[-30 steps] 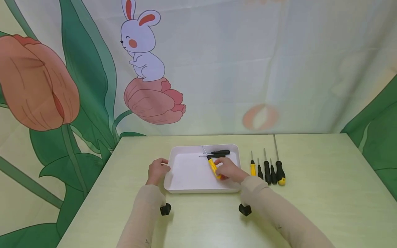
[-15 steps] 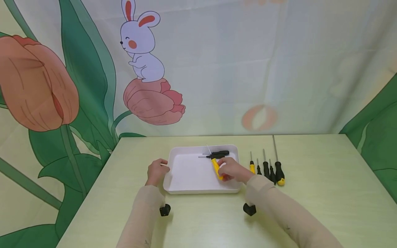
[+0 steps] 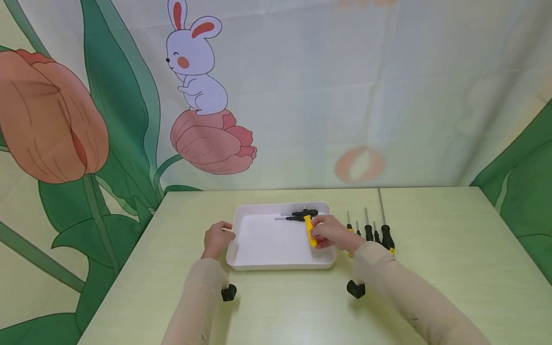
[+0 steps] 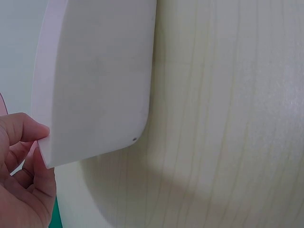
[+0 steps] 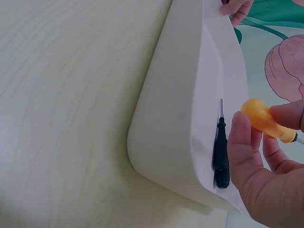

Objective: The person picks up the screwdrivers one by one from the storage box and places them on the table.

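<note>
My right hand (image 3: 331,232) pinches the yellow handle of a screwdriver (image 3: 310,232) over the right part of a white tray (image 3: 263,262). Its shaft points away, toward the tray's far rim. In the right wrist view thumb and fingers grip that screwdriver (image 5: 261,118) by the handle. At the tray's left rim, my left hand (image 3: 218,238) holds the edge; the left wrist view shows thumb and fingers pinching the tray's rim (image 4: 45,147). Two black-handled screwdrivers (image 3: 307,212) lie side by side inside the tray near the far right corner.
Right of the tray, several more screwdrivers (image 3: 386,235) lie in a row on the pale wooden table (image 3: 440,268), partly hidden by the right forearm. A printed curtain (image 3: 297,105) hangs behind the table's far edge.
My right hand has moved to the right with the yellow screwdriver, whose shaft has swung from leaning left to nearly straight away from me. The left hand and tray look almost unmoved.
</note>
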`<action>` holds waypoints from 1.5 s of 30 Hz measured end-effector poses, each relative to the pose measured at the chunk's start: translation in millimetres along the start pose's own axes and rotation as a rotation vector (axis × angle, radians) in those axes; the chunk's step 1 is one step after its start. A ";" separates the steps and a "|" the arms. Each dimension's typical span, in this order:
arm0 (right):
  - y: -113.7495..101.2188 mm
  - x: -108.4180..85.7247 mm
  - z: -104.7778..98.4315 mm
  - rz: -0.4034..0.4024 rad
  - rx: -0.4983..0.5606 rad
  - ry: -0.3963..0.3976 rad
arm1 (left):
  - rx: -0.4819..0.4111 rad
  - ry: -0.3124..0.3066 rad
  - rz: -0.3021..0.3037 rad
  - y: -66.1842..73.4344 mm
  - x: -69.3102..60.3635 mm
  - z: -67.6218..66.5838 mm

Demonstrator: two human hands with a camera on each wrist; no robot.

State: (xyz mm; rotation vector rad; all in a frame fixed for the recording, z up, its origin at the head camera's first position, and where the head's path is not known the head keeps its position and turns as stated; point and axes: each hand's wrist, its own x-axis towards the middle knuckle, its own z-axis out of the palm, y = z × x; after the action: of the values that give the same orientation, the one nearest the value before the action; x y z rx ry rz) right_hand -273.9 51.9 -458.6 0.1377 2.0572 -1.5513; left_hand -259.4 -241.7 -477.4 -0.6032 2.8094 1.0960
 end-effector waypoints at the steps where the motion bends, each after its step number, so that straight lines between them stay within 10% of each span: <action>1: -0.3 -0.4 -1.6 0.002 0.004 0.001 | -0.001 0.000 -0.002 0.1 -0.2 0.0; 45: 16.8 -32.9 -110.5 -0.049 0.000 0.000 | 0.031 -0.004 0.005 3.8 -3.1 -2.2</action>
State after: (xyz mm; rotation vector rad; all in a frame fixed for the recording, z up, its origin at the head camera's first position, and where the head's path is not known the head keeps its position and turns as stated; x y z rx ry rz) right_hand -279.8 166.3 -437.2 0.0878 2.0746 -1.5802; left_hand -257.8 -239.5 -472.8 -0.5901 2.8203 1.0520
